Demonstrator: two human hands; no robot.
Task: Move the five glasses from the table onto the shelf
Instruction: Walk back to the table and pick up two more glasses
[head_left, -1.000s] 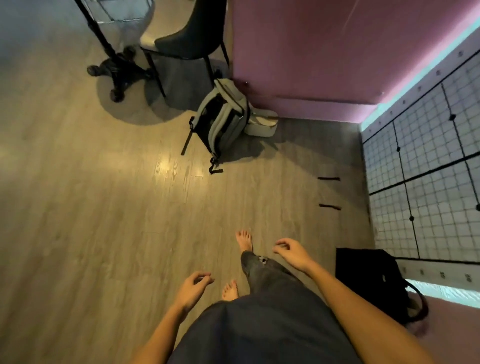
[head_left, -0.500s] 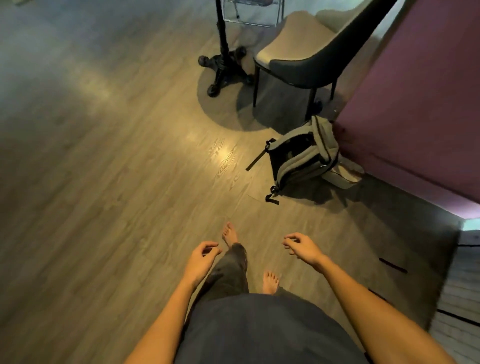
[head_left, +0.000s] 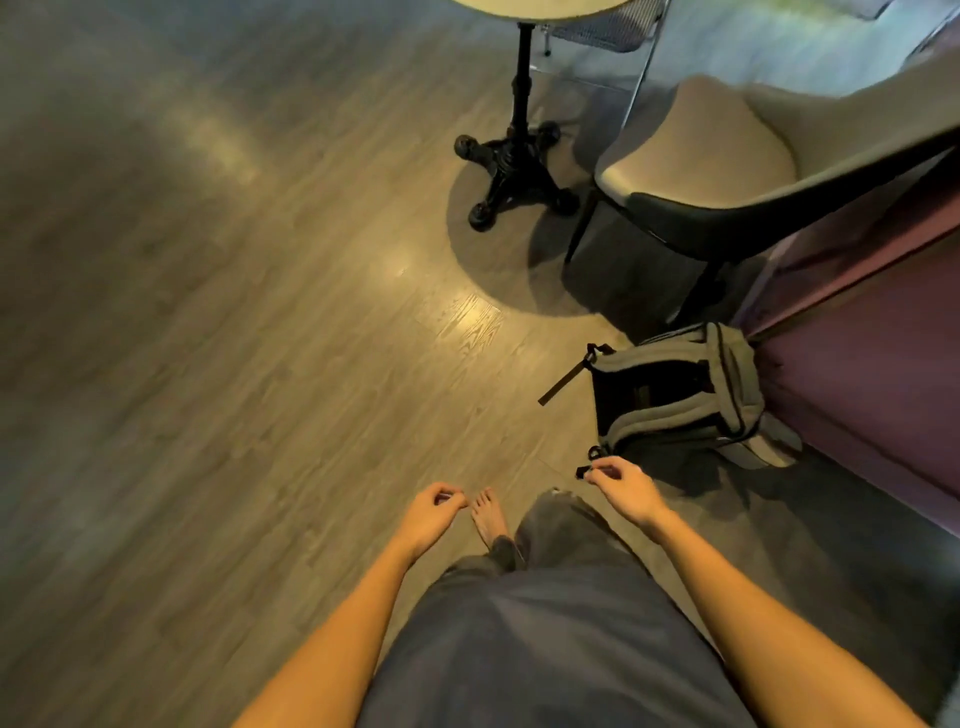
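Note:
No glass and no shelf is in view. Only the near rim of the round table (head_left: 540, 9) shows at the top edge, on a black pedestal base (head_left: 514, 171); its surface is out of frame. My left hand (head_left: 428, 519) hangs low in front of me with loosely curled fingers and nothing in it. Level with it on the other side of my legs, my right hand (head_left: 626, 491) is equally relaxed and holds nothing. Both hands are far short of the table.
A padded chair (head_left: 727, 156) stands right of the pedestal. A grey backpack (head_left: 675, 395) leans against the purple wall (head_left: 883, 374), just beyond my right hand. Wooden floor stretches to the left. My bare foot (head_left: 488, 514) is stepping forward.
The view has swung left, away from the gridded panel and black bag, and moved closer to the table and chair. The backpack now lies at my right. Both hands stay empty.

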